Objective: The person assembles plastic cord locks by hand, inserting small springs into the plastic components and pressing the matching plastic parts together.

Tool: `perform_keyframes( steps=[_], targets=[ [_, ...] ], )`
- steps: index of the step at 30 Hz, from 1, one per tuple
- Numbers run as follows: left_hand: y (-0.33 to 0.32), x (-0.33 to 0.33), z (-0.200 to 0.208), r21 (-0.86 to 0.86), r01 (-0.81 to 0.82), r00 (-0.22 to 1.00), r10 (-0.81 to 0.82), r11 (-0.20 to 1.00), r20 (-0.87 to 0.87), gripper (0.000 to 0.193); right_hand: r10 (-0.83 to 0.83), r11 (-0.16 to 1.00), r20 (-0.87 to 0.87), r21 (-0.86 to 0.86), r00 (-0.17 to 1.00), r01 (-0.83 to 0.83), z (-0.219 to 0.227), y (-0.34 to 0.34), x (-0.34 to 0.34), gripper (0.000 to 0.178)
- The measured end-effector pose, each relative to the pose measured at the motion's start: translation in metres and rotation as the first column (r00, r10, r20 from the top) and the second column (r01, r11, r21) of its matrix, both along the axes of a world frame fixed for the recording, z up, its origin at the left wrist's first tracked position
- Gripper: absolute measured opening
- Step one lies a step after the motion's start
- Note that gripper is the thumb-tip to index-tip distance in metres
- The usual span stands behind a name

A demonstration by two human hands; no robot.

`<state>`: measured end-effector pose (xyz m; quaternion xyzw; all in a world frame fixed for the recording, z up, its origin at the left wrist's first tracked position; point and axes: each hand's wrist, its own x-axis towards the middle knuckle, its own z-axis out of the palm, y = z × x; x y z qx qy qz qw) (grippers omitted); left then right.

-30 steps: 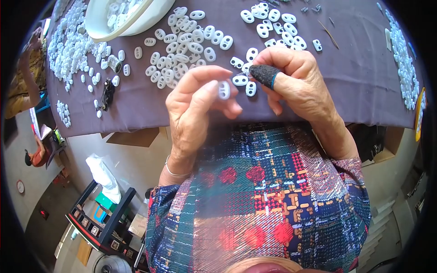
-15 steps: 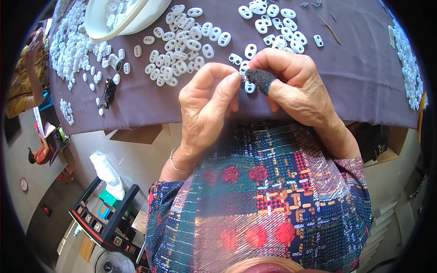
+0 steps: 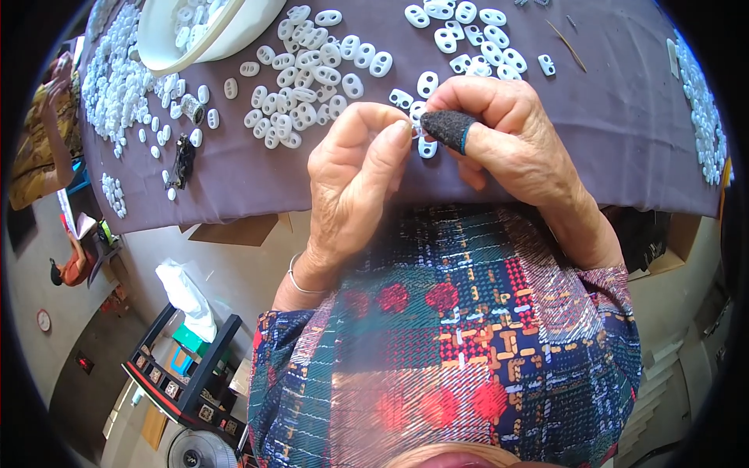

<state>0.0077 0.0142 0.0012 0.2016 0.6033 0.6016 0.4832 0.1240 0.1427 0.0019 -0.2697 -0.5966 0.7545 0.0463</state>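
Observation:
My left hand and my right hand meet above the near part of the table, thumbs and forefingers pinched together. A small white plastic cord lock is between their fingertips, mostly hidden by them. My right thumb wears a black knitted finger cover with a blue edge. Just beyond the fingertips lie loose two-hole cord locks. A heap of oval two-hole pieces is left of them, and a second group is at the far right of my hands.
A purple-grey cloth covers the table. A white tub of white pieces stands far left, by a big pile of small parts. Small springs and a thin brown stick lie far right. Another person is at the left edge.
My hands stay together in nearly the same place, with slight finger movement. My right hand has shifted a little and its lower fingers have moved. The view has tilted slightly.

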Motion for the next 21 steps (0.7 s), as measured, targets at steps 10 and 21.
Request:
perform_keyframes(
  steps=[10, 21],
  targets=[
    [0.006, 0.006, -0.001, -0.037, -0.031, 0.948, 0.018, 0.999, -0.317, 0.010, 0.006, 0.801, -0.209, 0.587, 0.978, 0.121, -0.010, -0.005, -0.002, 0.016],
    [0.010, 0.002, -0.004, 0.007, -0.048, 0.984, 0.048, 0.999, -0.173, 0.011, -0.015, 0.968, -0.086, 0.249, 0.996, 0.036, -0.008, -0.001, 0.003, 0.015]
  ],
)
